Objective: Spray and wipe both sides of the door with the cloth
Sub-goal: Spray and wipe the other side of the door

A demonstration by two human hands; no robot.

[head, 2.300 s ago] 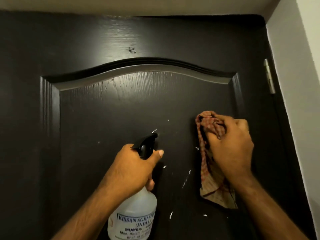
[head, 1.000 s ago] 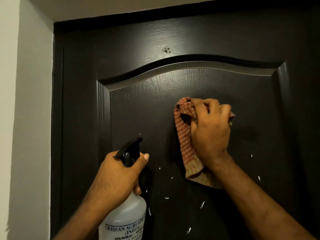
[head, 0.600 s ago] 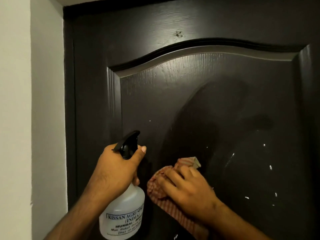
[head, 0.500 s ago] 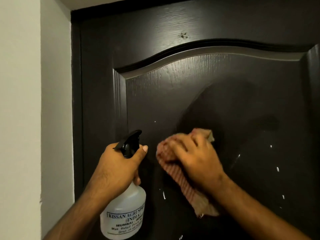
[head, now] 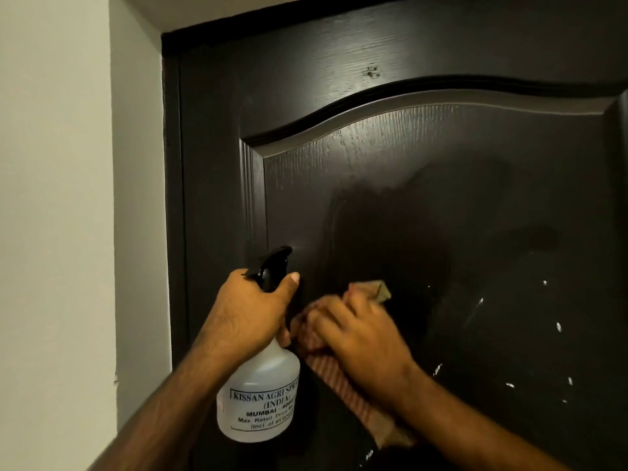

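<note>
A dark brown panelled door (head: 424, 171) fills most of the view, with a wet smear across its raised panel and white droplets at the lower right. My left hand (head: 248, 311) grips the neck of a translucent spray bottle (head: 260, 399) with a black trigger head, held close to the door. Just to its right, my right hand (head: 360, 338) presses a red-checked cloth (head: 343, 385) flat against the panel. The cloth hangs down below my wrist.
A pale wall (head: 68, 198) runs down the left, meeting the dark door frame (head: 171, 198). The ceiling shows at the top left corner. A small scuff mark (head: 372, 72) sits on the door above the arched moulding.
My right hand has swept the cloth from the upper middle of the panel down and left, close beside the bottle. The view has shifted right and back left. The bottle hand stayed put.
</note>
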